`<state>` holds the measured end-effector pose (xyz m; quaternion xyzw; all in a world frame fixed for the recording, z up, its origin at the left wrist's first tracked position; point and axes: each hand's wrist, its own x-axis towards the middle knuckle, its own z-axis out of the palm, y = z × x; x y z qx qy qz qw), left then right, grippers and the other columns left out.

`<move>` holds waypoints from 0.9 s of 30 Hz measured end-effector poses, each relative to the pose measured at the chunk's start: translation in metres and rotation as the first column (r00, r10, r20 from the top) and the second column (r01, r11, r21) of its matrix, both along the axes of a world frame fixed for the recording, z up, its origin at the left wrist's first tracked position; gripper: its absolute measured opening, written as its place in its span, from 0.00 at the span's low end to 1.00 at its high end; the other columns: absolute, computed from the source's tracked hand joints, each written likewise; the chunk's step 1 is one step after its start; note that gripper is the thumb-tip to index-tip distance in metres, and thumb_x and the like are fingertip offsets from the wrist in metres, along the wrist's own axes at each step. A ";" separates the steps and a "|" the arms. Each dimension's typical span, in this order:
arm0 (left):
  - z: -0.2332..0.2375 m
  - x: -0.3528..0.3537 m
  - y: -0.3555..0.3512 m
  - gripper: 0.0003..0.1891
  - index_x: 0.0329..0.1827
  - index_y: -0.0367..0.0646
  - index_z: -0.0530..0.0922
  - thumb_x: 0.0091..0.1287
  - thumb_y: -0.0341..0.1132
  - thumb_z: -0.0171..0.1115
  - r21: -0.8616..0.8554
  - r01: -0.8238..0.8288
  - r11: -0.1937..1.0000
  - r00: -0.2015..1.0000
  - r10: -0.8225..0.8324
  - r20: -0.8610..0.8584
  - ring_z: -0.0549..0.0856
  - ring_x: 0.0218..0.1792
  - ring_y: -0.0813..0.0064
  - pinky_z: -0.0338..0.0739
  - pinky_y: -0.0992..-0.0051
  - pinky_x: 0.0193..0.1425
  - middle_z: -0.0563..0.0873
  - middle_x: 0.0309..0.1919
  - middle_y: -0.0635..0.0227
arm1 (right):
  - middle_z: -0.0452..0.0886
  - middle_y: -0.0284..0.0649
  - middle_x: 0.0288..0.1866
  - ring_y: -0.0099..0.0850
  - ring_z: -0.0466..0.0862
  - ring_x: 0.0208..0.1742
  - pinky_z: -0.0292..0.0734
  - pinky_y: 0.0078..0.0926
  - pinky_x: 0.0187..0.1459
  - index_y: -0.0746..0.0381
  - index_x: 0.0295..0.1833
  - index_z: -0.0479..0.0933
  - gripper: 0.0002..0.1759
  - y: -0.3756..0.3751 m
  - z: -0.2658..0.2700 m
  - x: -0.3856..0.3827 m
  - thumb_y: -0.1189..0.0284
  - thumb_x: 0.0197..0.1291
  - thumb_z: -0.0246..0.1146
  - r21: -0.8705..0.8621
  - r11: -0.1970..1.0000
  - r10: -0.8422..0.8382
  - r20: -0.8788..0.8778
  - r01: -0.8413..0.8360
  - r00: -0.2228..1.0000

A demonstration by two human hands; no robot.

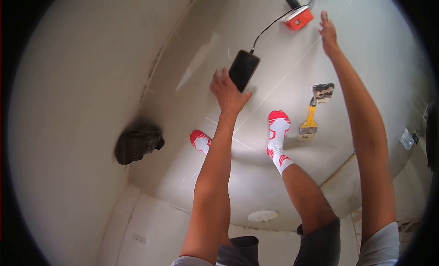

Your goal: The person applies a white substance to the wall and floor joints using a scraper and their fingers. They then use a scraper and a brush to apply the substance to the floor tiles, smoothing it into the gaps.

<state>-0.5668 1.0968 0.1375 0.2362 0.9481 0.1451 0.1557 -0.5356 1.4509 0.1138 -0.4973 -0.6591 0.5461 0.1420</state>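
My left hand (pixel 226 91) reaches over the lower left edge of a black phone (pixel 245 68), its fingers spread and the thumb out to the right. A black charging cable (pixel 266 30) is plugged into the phone's upper end. Out at the upper right, my right hand (pixel 328 34) is held up with its fingers stretched out and nothing in it. Left of that hand lies a red and white box (pixel 298 19), with the cable running across its top to a black charger plug (pixel 292 2).
A paintbrush (pixel 310 121) with a yellow handle lies by my right foot (pixel 278 124), beside a paint-stained flat tool (pixel 323 90). My left foot (pixel 200 140) is partly behind my left arm. A dark, crumpled item (pixel 137 145) lies by the left wall (pixel 82 92).
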 end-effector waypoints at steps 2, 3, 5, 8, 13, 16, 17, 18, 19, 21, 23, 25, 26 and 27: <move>-0.016 -0.006 0.008 0.50 0.62 0.40 0.51 0.38 0.42 0.73 0.040 -0.005 0.999 1.000 0.006 -0.020 0.59 0.61 0.53 0.50 0.54 0.63 0.60 0.58 0.49 | 0.60 0.43 0.66 0.36 0.60 0.65 0.55 0.37 0.61 0.68 0.64 0.57 0.43 -0.008 0.004 -0.018 0.41 0.56 0.46 0.008 1.000 -0.025 -0.049 0.026 0.998; -0.022 -0.005 0.008 0.49 0.62 0.42 0.51 0.38 0.41 0.73 0.088 0.002 0.996 0.999 0.002 -0.055 0.59 0.61 0.54 0.50 0.53 0.63 0.61 0.58 0.50 | 0.62 0.44 0.64 0.35 0.62 0.64 0.56 0.35 0.61 0.68 0.62 0.59 0.41 -0.009 0.002 -0.021 0.42 0.57 0.46 -0.029 0.999 -0.018 -0.030 0.017 0.999; -0.030 -0.004 0.007 0.49 0.62 0.42 0.51 0.38 0.40 0.72 0.119 0.006 0.993 0.999 -0.002 -0.033 0.60 0.60 0.54 0.51 0.54 0.62 0.61 0.57 0.52 | 0.65 0.45 0.62 0.33 0.64 0.63 0.57 0.34 0.60 0.69 0.60 0.62 0.40 -0.013 -0.001 -0.029 0.44 0.58 0.47 -0.065 0.998 -0.013 -0.012 0.012 1.000; -0.031 -0.007 -0.001 0.47 0.63 0.43 0.51 0.39 0.37 0.72 0.173 0.017 0.985 1.000 -0.014 -0.019 0.62 0.58 0.55 0.54 0.54 0.60 0.63 0.56 0.54 | 0.71 0.45 0.56 0.31 0.68 0.59 0.60 0.30 0.59 0.70 0.56 0.67 0.36 -0.029 -0.001 -0.039 0.46 0.60 0.47 0.023 0.997 -0.067 -0.015 0.067 0.998; -0.024 -0.032 -0.011 0.44 0.62 0.43 0.55 0.40 0.37 0.69 0.117 0.045 0.992 0.999 -0.043 -0.025 0.64 0.56 0.54 0.56 0.55 0.59 0.66 0.53 0.54 | 0.75 0.45 0.50 0.33 0.72 0.54 0.64 0.30 0.55 0.66 0.53 0.71 0.33 -0.061 -0.003 -0.055 0.46 0.59 0.48 0.148 0.980 0.119 0.073 -0.129 0.990; -0.027 -0.063 -0.031 0.42 0.61 0.41 0.56 0.39 0.37 0.67 0.159 0.074 0.984 0.985 -0.048 -0.164 0.67 0.54 0.53 0.59 0.53 0.55 0.68 0.52 0.54 | 0.73 0.49 0.52 0.40 0.73 0.52 0.66 0.30 0.54 0.66 0.53 0.70 0.32 -0.096 0.003 -0.079 0.50 0.53 0.57 0.152 0.976 0.154 0.019 -0.155 0.988; -0.027 -0.074 -0.037 0.42 0.61 0.41 0.56 0.39 0.37 0.67 0.158 0.077 0.984 0.985 -0.051 -0.162 0.67 0.54 0.53 0.59 0.53 0.55 0.68 0.52 0.54 | 0.72 0.50 0.54 0.45 0.74 0.51 0.68 0.29 0.53 0.67 0.54 0.70 0.33 -0.113 0.006 -0.088 0.53 0.49 0.64 0.182 0.978 0.134 -0.170 -0.102 0.976; -0.025 -0.085 -0.043 0.42 0.60 0.41 0.57 0.39 0.37 0.67 0.130 0.073 0.989 0.984 -0.050 -0.173 0.67 0.53 0.53 0.60 0.54 0.55 0.68 0.51 0.54 | 0.72 0.50 0.54 0.45 0.74 0.51 0.68 0.29 0.53 0.67 0.54 0.70 0.33 -0.126 0.010 -0.094 0.53 0.49 0.64 0.179 0.979 0.130 -0.170 -0.099 0.977; -0.023 -0.096 -0.047 0.42 0.60 0.40 0.57 0.39 0.37 0.67 0.103 0.069 0.992 0.981 -0.049 -0.185 0.68 0.53 0.53 0.61 0.54 0.55 0.69 0.51 0.54 | 0.74 0.51 0.47 0.45 0.75 0.47 0.69 0.32 0.49 0.68 0.49 0.71 0.31 -0.136 0.014 -0.100 0.54 0.48 0.65 0.347 0.929 0.145 -0.025 -0.127 0.989; -0.017 -0.115 -0.057 0.42 0.60 0.40 0.57 0.39 0.37 0.67 0.102 0.095 0.990 0.976 -0.073 -0.206 0.68 0.52 0.53 0.61 0.54 0.54 0.69 0.51 0.54 | 0.75 0.53 0.40 0.45 0.75 0.44 0.70 0.35 0.45 0.70 0.45 0.72 0.30 -0.152 0.026 -0.111 0.55 0.46 0.65 0.500 0.849 0.127 0.119 -0.170 0.985; -0.012 -0.131 -0.063 0.41 0.60 0.40 0.57 0.40 0.36 0.67 0.109 0.136 0.985 0.968 -0.109 -0.225 0.69 0.52 0.53 0.62 0.54 0.54 0.69 0.50 0.54 | 0.75 0.52 0.39 0.45 0.75 0.42 0.71 0.36 0.44 0.70 0.43 0.72 0.29 -0.160 0.038 -0.122 0.55 0.46 0.66 0.487 0.854 0.122 0.152 -0.182 0.981; -0.010 -0.142 -0.068 0.41 0.60 0.41 0.57 0.40 0.35 0.66 0.111 0.142 0.984 0.967 -0.114 -0.227 0.68 0.53 0.53 0.61 0.55 0.55 0.69 0.51 0.54 | 0.75 0.52 0.38 0.45 0.76 0.41 0.71 0.36 0.42 0.71 0.42 0.72 0.29 -0.164 0.047 -0.132 0.55 0.45 0.66 0.471 0.860 0.120 0.184 -0.195 0.976; -0.010 -0.144 -0.069 0.41 0.61 0.43 0.57 0.41 0.34 0.66 0.110 0.144 0.983 0.967 -0.117 -0.227 0.68 0.53 0.54 0.60 0.55 0.56 0.68 0.51 0.55 | 0.75 0.52 0.38 0.45 0.76 0.40 0.71 0.37 0.41 0.71 0.41 0.72 0.29 -0.167 0.051 -0.135 0.56 0.45 0.66 0.461 0.864 0.120 0.201 -0.202 0.972; -0.010 -0.145 -0.071 0.41 0.61 0.43 0.57 0.41 0.34 0.66 0.107 0.145 0.984 0.967 -0.118 -0.226 0.68 0.53 0.54 0.60 0.55 0.56 0.68 0.51 0.55 | 0.75 0.52 0.38 0.45 0.76 0.40 0.71 0.37 0.41 0.71 0.41 0.72 0.29 -0.169 0.051 -0.139 0.56 0.45 0.66 0.459 0.865 0.120 0.202 -0.202 0.972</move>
